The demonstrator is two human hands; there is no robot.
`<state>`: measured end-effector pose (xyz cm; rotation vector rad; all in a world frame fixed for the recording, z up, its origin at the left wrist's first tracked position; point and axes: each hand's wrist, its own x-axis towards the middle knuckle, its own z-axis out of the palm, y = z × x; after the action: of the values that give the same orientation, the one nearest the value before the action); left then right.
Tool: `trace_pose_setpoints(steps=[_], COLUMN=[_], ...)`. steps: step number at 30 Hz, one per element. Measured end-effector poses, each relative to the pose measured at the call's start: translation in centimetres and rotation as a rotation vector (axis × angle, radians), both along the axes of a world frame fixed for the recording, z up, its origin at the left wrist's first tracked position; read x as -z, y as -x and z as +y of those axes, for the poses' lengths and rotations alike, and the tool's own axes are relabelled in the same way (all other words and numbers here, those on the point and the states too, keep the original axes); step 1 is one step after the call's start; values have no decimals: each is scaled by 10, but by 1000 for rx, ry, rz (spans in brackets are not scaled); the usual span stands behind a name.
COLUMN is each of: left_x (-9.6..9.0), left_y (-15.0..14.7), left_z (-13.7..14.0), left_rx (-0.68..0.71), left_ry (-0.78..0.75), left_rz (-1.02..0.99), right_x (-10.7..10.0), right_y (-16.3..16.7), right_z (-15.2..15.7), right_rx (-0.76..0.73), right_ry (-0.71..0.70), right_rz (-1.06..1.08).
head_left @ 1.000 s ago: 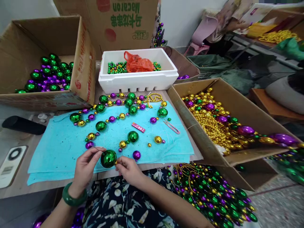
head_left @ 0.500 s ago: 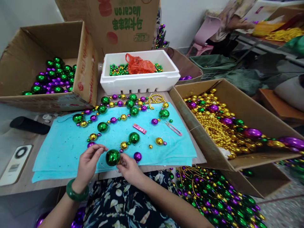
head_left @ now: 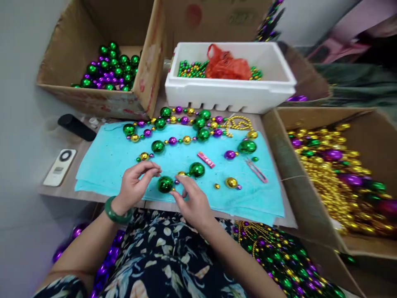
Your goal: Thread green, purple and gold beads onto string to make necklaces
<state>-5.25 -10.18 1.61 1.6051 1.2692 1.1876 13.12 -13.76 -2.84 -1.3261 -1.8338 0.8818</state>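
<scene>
A large shiny green bead [head_left: 165,184] sits between my two hands over the turquoise cloth [head_left: 102,165]. My right hand [head_left: 192,203] holds it by its right side, thumb tip low and fingers above, with tiny gold and purple beads by the fingertips. To its left, my left hand [head_left: 139,182] pinches thumb against fingertips; what is in the pinch is too fine to make out. Beyond my right fingers lie a gold bead, partly covered, and another green bead [head_left: 197,169]. A bead garland [head_left: 173,140] in green, purple and gold lies farther back on the cloth.
Pink-handled thread snips [head_left: 257,170], a pink packet [head_left: 206,159] and loose beads lie rightward. Behind stands a white foam box [head_left: 229,93] holding small beads and a red bag. Cardboard boxes of beads flank it: one left [head_left: 102,97], one right [head_left: 297,198]. A white device [head_left: 60,167] lies left.
The camera view has shifted, so the table appears farther right and higher. My right hand's fingers now reach farther over the green bead's right side. The loose purple bead beside that hand is out of sight.
</scene>
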Motion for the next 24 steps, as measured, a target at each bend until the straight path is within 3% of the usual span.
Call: trace_pose_setpoints(steps=[4,12,15,20,24], left_x=[-5,-16,-4,35,59], left_y=[-2,-4,-1,-12,-26], left_z=[-2,-5,-1,-11,-28], left_rx=[75,-32,26,322,344], left_ry=[-117,-204,-134,-92,-136], left_rz=[51,-57,5,427,603], right_x=[-7,12,12,-10,-38], right_y=[11,16,13,6,-13], right_z=[8,18,17,14,2], right_rx=[-106,-97,-65,-28,73], right_ry=[-73,203,288,429,396], right_rz=[152,365,526,813,926])
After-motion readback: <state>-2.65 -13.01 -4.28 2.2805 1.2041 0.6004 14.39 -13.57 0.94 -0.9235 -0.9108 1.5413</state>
